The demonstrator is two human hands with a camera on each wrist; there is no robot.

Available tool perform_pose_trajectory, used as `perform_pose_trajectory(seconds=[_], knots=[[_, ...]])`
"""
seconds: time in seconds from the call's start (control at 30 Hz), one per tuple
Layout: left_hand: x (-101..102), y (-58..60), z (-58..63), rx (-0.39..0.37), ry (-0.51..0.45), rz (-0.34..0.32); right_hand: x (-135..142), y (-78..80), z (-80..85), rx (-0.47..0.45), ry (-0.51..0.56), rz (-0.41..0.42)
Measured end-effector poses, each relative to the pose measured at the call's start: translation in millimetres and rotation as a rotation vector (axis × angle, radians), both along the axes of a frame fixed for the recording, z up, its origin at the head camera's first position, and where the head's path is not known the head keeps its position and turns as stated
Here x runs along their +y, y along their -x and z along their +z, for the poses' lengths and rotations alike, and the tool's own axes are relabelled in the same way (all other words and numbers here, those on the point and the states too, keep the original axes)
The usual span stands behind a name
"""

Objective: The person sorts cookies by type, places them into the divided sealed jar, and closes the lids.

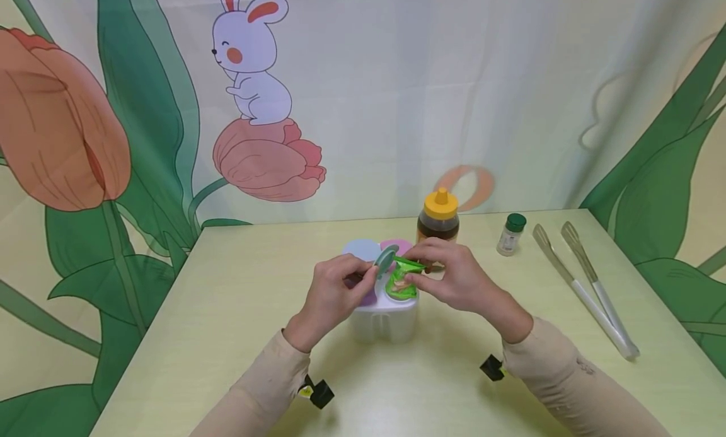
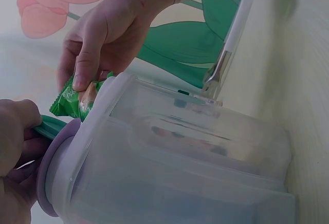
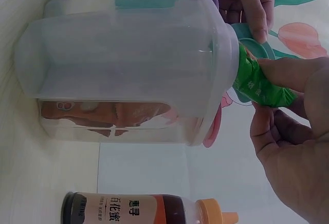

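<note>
A translucent plastic container (image 1: 386, 326) with several coloured round lids stands upright on the table. My left hand (image 1: 339, 289) pinches the teal lid (image 1: 386, 260), which is tilted up from the container's top. With thumb and fingers my right hand (image 1: 454, 274) grips a green snack packet (image 1: 401, 282) at the opening on the near right. In the right wrist view the green packet (image 3: 257, 80) sits partly inside the opening. A purple lid (image 2: 47, 183) lies close beside my left fingers. Brownish contents show through one wall of the container (image 3: 133, 44).
Just behind my right hand stands a honey bottle (image 1: 438, 216) with a yellow cap. Farther right are a small green-capped shaker jar (image 1: 512, 234) and a pair of metal tongs (image 1: 590, 292). A printed curtain (image 1: 397, 109) hangs along the table's back edge.
</note>
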State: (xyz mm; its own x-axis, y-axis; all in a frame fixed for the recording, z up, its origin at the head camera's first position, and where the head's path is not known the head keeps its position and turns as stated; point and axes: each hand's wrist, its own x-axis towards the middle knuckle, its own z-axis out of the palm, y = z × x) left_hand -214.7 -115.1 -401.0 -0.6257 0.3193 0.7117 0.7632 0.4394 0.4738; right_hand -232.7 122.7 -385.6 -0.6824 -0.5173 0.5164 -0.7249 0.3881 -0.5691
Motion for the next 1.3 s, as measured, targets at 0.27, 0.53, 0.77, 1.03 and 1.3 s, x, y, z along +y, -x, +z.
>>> perform_pose_trajectory(seconds=[0.27, 0.53, 0.77, 1.03, 1.3], knots=[[0.8, 0.6, -0.9, 0.0, 0.005, -0.014, -5.9, 1.5, -10.3, 0.097, -0.01, 0.079], [0.2, 0.9, 1.2, 0.003, -0.003, -0.012, -2.0, 2.1, -9.8, 0.095, -0.021, 0.051], [0.7, 1.4, 0.8, -0.001, -0.001, -0.006, -0.1, 2.4, -10.2, 0.113, -0.05, 0.137], [1.2, 0.3, 0.3, -0.004, -0.003, -0.001, 0.4, 3.8, -12.1, 0.145, -0.129, 0.207], [0.9, -1.0, 0.8, 0.009, -0.015, -0.007, 1.3, 1.0, -12.3, 0.111, -0.249, 0.208]])
